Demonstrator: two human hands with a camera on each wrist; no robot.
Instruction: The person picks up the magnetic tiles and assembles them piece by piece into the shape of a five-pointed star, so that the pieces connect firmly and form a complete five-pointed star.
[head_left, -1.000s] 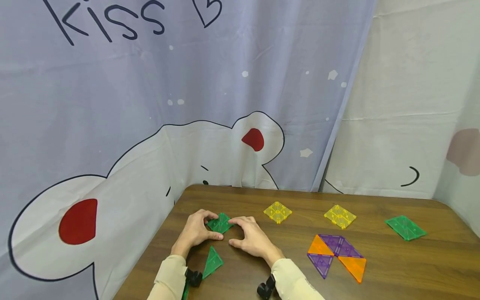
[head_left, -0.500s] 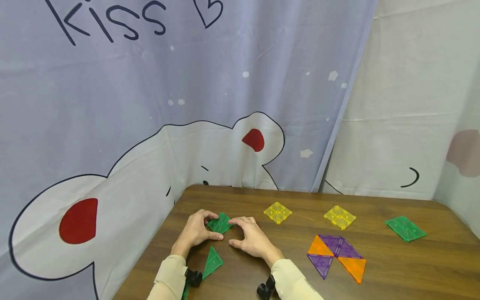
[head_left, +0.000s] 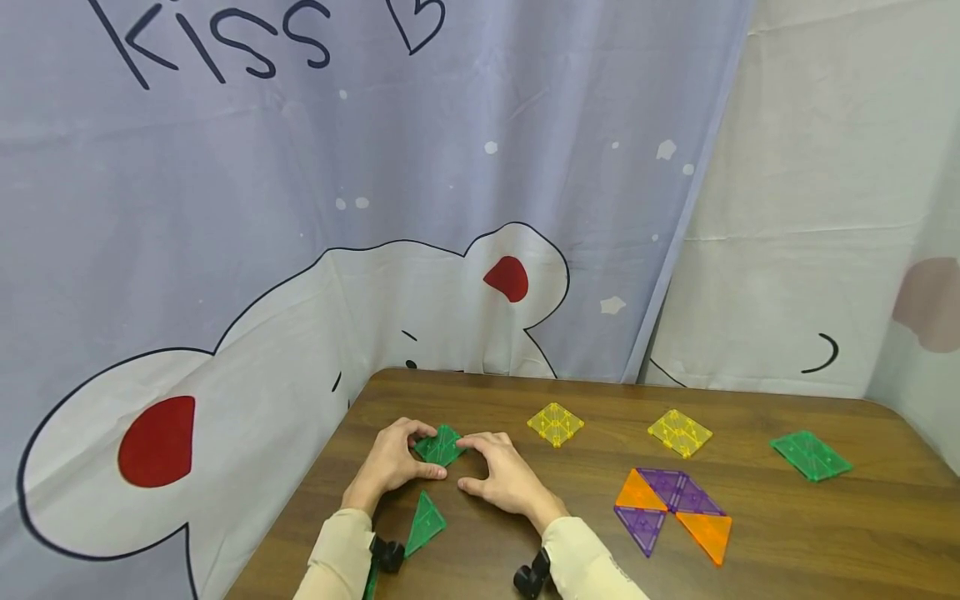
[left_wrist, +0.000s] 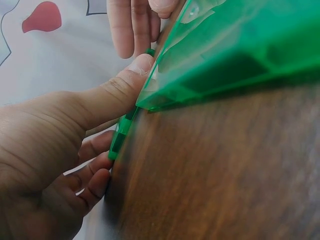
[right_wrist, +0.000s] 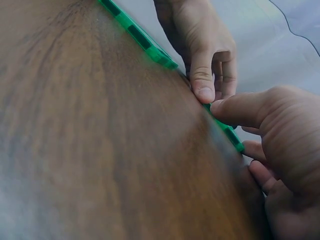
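Note:
A green diamond of magnetic tiles (head_left: 441,447) lies at the left of the table in the head view. My left hand (head_left: 390,462) holds it from the left, index finger on the upper edge and thumb at the near corner. From the other side my right hand (head_left: 502,477) touches the right corner with its index finger; a gap shows between its thumb and the tile. A green triangular tile (head_left: 426,525) lies nearer me, looming large as a green triangular tile (left_wrist: 240,55) in the left wrist view. Another green piece (head_left: 371,581) is mostly hidden by the left wrist.
Two yellow diamonds (head_left: 556,425) (head_left: 680,433) and a green diamond (head_left: 812,456) lie along the back of the wooden table (head_left: 840,533). Purple tiles (head_left: 678,490) and orange tiles (head_left: 707,535) form a partial ring at the right. A printed curtain (head_left: 420,167) hangs behind.

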